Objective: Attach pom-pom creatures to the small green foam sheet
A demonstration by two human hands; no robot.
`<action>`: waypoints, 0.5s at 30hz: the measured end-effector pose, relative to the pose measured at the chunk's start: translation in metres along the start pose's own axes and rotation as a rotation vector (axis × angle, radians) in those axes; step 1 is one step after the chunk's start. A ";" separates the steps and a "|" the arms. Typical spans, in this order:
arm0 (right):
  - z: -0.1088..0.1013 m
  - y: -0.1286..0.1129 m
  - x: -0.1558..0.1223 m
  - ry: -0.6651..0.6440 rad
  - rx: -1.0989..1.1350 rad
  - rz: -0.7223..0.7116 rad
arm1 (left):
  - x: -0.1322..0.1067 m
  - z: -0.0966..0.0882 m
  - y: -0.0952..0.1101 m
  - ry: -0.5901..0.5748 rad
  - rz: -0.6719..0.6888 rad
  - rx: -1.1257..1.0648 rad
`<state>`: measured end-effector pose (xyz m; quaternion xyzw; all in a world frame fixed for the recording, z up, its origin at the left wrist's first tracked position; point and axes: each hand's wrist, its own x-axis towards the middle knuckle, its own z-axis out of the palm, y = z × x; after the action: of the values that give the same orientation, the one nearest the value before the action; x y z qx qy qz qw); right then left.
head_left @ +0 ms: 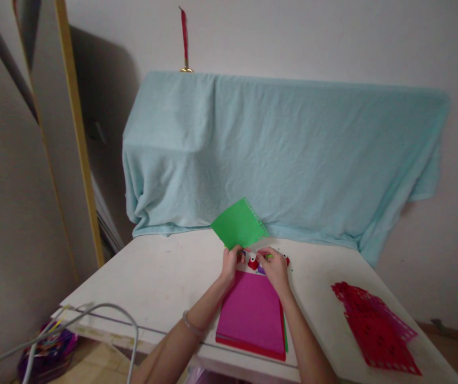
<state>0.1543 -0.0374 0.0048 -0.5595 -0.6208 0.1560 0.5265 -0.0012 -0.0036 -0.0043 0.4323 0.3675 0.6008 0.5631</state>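
A green sheet of paper (239, 224) with a row of small cut-outs along its right edge tilts up at the table's far side. My left hand (233, 261) is closed at its lower corner, its fingertips partly hidden. My right hand (275, 266) is closed around a small lime-green object (269, 256), too small to name. Between the hands stand a small red object (252, 263) with a white and dark spot and a purple one (261, 269). Below them lies a stack of coloured paper with a magenta sheet (250, 312) on top.
Red and magenta sheets (380, 336) full of cut-outs lie on the white table (165, 282) at right. A light blue cloth (284, 154) hangs behind it. A grey cable (112, 306) loops past the front left corner, near a purple bag (48, 354) below.
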 end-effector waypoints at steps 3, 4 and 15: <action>-0.011 0.003 0.005 0.124 0.209 0.120 | 0.003 -0.003 0.000 0.026 0.002 0.006; -0.016 0.004 0.007 0.179 0.274 0.146 | 0.004 -0.004 0.000 0.036 0.001 0.000; -0.012 0.006 0.008 0.174 0.504 0.247 | 0.008 -0.006 0.007 0.106 -0.045 -0.168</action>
<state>0.1691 -0.0331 0.0083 -0.4937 -0.4424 0.3196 0.6771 -0.0094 0.0038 0.0006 0.3426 0.3548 0.6386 0.5907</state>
